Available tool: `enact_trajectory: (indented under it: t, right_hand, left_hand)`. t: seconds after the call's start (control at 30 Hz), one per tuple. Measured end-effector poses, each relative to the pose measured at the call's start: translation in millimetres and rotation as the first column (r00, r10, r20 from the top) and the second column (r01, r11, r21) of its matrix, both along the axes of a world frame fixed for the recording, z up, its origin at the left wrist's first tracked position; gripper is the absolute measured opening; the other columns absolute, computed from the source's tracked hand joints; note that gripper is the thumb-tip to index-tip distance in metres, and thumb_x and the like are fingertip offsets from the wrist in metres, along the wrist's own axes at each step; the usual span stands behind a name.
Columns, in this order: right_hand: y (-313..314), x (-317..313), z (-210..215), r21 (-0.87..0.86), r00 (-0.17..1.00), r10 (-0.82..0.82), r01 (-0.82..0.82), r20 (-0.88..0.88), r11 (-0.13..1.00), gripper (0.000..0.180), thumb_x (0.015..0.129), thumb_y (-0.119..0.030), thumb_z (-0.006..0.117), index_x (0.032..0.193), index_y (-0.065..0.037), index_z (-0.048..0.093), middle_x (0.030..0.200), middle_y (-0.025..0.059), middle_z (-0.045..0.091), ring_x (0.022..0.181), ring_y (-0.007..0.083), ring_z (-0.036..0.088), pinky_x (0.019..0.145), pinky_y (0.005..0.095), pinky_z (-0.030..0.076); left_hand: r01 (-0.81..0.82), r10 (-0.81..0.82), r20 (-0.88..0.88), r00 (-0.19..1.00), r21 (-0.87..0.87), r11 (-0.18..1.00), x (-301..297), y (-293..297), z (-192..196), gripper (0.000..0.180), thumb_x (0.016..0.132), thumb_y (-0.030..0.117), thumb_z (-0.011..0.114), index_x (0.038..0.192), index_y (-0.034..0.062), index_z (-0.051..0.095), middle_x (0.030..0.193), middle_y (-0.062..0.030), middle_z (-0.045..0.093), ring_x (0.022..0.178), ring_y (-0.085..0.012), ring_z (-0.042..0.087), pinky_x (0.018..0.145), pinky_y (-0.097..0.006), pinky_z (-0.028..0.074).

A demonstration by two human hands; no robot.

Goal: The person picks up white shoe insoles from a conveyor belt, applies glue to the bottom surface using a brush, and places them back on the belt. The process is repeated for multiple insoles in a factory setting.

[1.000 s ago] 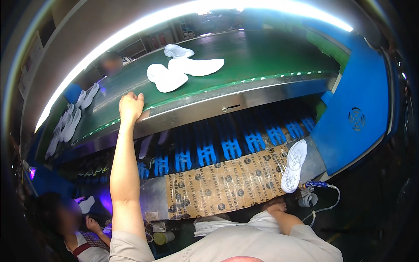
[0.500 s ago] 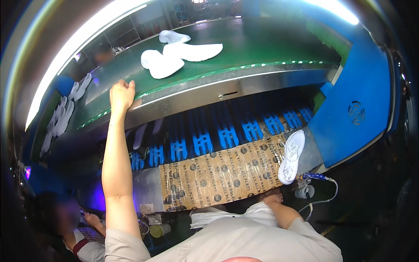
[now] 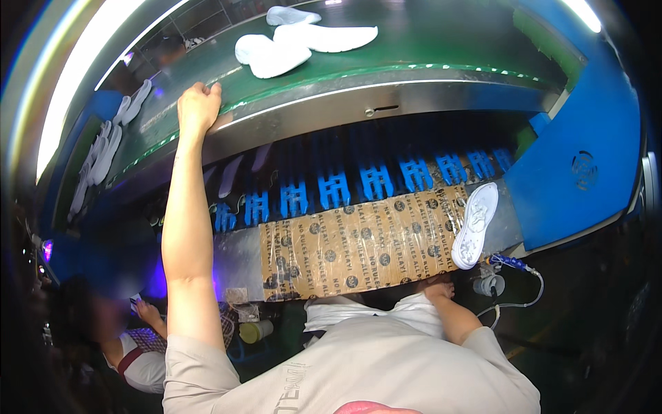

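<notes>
On the green belt (image 3: 427, 50), expect light, flexible white soles (image 3: 331, 38), graspable by their sides; see left hand (image 3: 198, 107) curled, cannot tell for right hand (image 3: 439, 288).

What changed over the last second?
Only the view clearly shifted: the scene sits higher in the picture. No grasp or release shows. The left hand stays at the green belt, the right hand near the cardboard, the nearest white shoe unmoved.
</notes>
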State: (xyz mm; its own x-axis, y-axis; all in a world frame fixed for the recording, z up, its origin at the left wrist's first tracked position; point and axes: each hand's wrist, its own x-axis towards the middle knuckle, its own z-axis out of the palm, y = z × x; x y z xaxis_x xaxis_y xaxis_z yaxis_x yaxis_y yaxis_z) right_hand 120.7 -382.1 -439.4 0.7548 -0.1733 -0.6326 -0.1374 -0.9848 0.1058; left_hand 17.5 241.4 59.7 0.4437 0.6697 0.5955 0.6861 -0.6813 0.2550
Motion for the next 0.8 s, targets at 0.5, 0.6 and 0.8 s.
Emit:
enact_trajectory:
  t: [0.5,0.6,0.8]
  right_hand:
    - [-7.4,-6.5,5.6,0.101,0.997,0.068,-0.066,-0.022,0.993,0.103,0.081,-0.062,0.072,0.149,0.010,0.043,0.161,0.0340,0.028,0.148,0.0464,0.034,0.120,0.0534,0.033]
    - [-5.2,-20.0,35.8,0.167,0.982,0.188,-0.182,-0.023,0.969,0.095,0.082,-0.057,0.073,0.149,0.004,0.046,0.159,0.0361,0.030,0.148,0.0491,0.034,0.119,0.0571,0.034]
    - [-15.1,-52.6,68.8,0.318,0.926,0.315,-0.368,0.207,0.874,0.084,0.084,-0.048,0.074,0.145,0.004,0.049,0.156,0.0310,0.040,0.147,0.0493,0.034,0.118,0.0576,0.035]
  left_hand:
    - [-0.040,0.036,-0.050,0.998,-0.089,0.995,0.2,-6.0,8.2,0.047,0.091,0.039,0.064,0.108,-0.0029,0.075,0.112,-0.0262,0.074,0.114,-0.0403,0.069,0.102,-0.048,0.052]
    - [-0.036,0.033,-0.032,0.999,-0.094,0.995,-2.3,-6.5,8.9,0.047,0.092,0.039,0.063,0.110,-0.0024,0.075,0.113,-0.0260,0.073,0.114,-0.0403,0.068,0.101,-0.048,0.053]
    - [-0.059,0.055,-0.060,0.997,-0.077,0.995,0.5,0.2,8.9,0.051,0.094,0.045,0.062,0.112,-0.0015,0.074,0.117,-0.0264,0.072,0.118,-0.0400,0.066,0.104,-0.047,0.051]
